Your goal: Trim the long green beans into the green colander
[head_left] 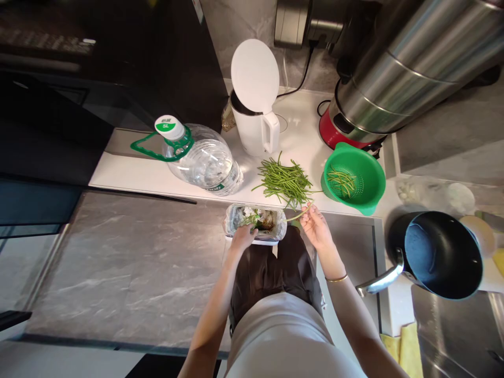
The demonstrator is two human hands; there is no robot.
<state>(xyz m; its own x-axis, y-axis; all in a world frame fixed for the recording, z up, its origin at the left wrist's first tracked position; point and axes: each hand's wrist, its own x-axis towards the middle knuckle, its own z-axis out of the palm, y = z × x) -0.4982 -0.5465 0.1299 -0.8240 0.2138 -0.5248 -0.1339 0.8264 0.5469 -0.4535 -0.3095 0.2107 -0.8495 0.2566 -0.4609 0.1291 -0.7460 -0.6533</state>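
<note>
My right hand [316,227] pinches a thin green vegetable stem [299,214] between thumb and fingertips, just off the counter's front edge. The stem points left toward a small lined waste bin [280,226] in front of my legs. My left hand [244,237] is over the bin's near left side, its fingers drawn together and dipping inside; what they hold, if anything, is hidden. White and dark scraps [266,219] with green bits lie in the bin. Beyond it, a loose pile of green stems [284,181] lies on the counter. A green colander [370,176] to the right contains several stem pieces.
A large water bottle [205,160] with a green handle stands left of the pile. Behind is a white kettle [250,126], lid raised. A steel appliance with a red base [331,128] stands at the back right. A dark pot [444,257] sits far right, its handle [381,281] pointing toward me.
</note>
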